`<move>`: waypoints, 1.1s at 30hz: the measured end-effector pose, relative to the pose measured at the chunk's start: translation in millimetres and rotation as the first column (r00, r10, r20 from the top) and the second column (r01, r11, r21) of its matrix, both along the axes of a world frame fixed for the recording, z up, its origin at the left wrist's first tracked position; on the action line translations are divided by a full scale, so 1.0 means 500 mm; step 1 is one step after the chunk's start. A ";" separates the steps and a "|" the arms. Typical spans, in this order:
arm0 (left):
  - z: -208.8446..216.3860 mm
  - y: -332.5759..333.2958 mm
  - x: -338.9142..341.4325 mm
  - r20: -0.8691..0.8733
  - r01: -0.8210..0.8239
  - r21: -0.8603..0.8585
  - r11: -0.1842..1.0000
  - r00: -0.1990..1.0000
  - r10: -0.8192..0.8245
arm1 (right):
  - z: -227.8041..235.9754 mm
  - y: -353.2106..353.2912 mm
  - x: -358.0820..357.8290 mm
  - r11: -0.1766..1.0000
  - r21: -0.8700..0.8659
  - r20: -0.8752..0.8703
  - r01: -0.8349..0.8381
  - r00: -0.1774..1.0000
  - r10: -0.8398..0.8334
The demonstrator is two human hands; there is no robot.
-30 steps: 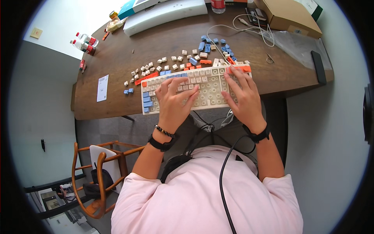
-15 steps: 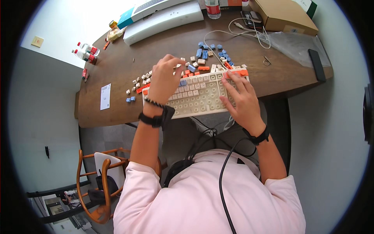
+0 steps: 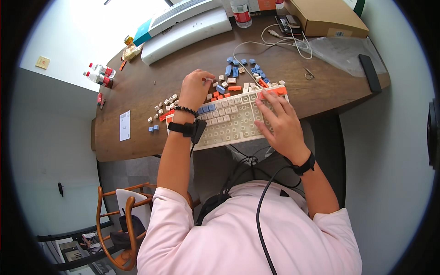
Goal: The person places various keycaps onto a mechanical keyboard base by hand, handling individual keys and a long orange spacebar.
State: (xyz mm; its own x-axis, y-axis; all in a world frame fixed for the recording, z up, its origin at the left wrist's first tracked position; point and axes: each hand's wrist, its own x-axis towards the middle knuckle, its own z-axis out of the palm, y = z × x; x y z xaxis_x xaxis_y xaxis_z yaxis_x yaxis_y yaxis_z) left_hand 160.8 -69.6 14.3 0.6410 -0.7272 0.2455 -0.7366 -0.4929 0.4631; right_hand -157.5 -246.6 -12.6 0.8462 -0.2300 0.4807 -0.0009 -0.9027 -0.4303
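A beige keyboard (image 3: pixel 231 120) with some blue and orange keys lies at the near edge of a brown wooden table (image 3: pixel 137 91). My right hand (image 3: pixel 279 120) rests flat on its right half, fingers spread. My left hand (image 3: pixel 195 88) reaches past the keyboard's far edge, fingertips pinched among loose keycaps (image 3: pixel 229 80); whether a cap is between them is too small to tell. Blue, beige and orange keycaps lie scattered beyond the keyboard, with another small cluster of keycaps (image 3: pixel 162 110) to its left.
A white cable (image 3: pixel 270 41) loops at the back. A long white box (image 3: pixel 185 34), a second keyboard (image 3: pixel 183 11), a cardboard box (image 3: pixel 325 18), a plastic bag (image 3: pixel 343 52), a black phone (image 3: pixel 369 73), small bottles (image 3: pixel 98 75) and a paper slip (image 3: pixel 124 124) lie around. A wooden chair (image 3: pixel 121 220) stands lower left.
My left hand lifted off the keyboard and reached forward into the loose keycaps beyond it. My right hand stayed on the keyboard's right half.
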 end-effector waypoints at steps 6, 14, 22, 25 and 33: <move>0.034 0.010 -0.042 0.032 0.006 -0.166 0.986 0.999 -0.001 | 0.002 0.003 0.000 1.000 -0.004 0.002 -0.002 1.000 0.002; 0.069 0.068 -0.283 0.095 0.083 -0.271 0.959 0.994 -0.060 | 0.001 0.003 0.001 1.000 -0.021 0.009 0.013 1.000 -0.013; -0.005 0.092 -0.322 0.193 0.141 -0.274 0.951 0.977 -0.090 | -0.003 0.001 0.002 0.999 -0.032 0.008 0.020 1.000 -0.020; -0.016 0.092 -0.318 0.197 0.149 -0.292 0.945 0.976 -0.093 | -0.003 0.002 0.001 0.999 -0.030 0.004 0.020 1.000 -0.019; -0.036 0.101 -0.321 0.204 0.072 -0.328 0.942 0.979 -0.003 | -0.002 0.002 0.001 0.999 -0.040 -0.005 0.023 1.000 -0.023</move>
State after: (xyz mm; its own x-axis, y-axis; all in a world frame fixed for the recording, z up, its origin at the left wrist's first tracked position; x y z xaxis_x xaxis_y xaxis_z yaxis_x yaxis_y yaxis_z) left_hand 0.1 -18.8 -3.9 0.5285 -0.6046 0.5959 -0.8449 -0.3060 0.4388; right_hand -157.2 -245.6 -13.8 0.8437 -0.2300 0.4851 -0.0239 -0.9188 -0.3940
